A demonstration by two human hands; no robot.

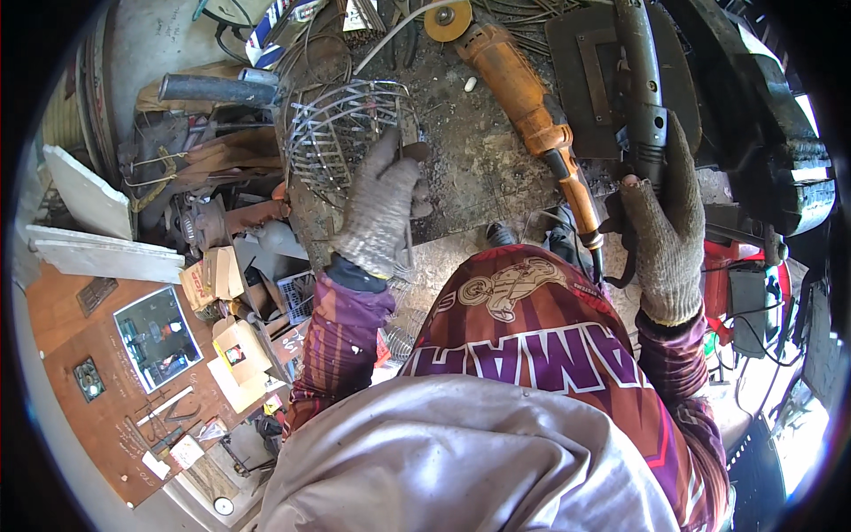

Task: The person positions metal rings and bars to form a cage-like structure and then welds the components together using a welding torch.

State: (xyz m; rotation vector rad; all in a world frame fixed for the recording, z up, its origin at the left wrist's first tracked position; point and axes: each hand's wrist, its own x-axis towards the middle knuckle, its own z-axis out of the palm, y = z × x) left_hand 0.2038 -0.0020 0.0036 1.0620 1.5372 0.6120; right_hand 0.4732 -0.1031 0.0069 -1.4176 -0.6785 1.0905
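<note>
My left hand [377, 208], in a grey knitted glove, is closed at the near right edge of a cage-like basket of thin metal strips [337, 133]. One finger points away from me along the strips, and the others curl at the edge, their tips partly hidden. In my right hand [665, 230], gloved too, is the near end of a dark grey tube with holes along its side [640, 75]. The thumb tip shows bare through the glove. Between my hands an orange angle grinder [510, 75] lies across the worktable [461, 168], its yellowish disc [448, 19] at the far end.
A dark flat plate [581, 80] lies beneath the tube. Metal rods and wire [523, 31] clutter the table's far side. To the left are a grey pipe [213, 89], pale boards [97, 253] and a brown board [80, 355] with tools. Red equipment [731, 257] and cables stand right.
</note>
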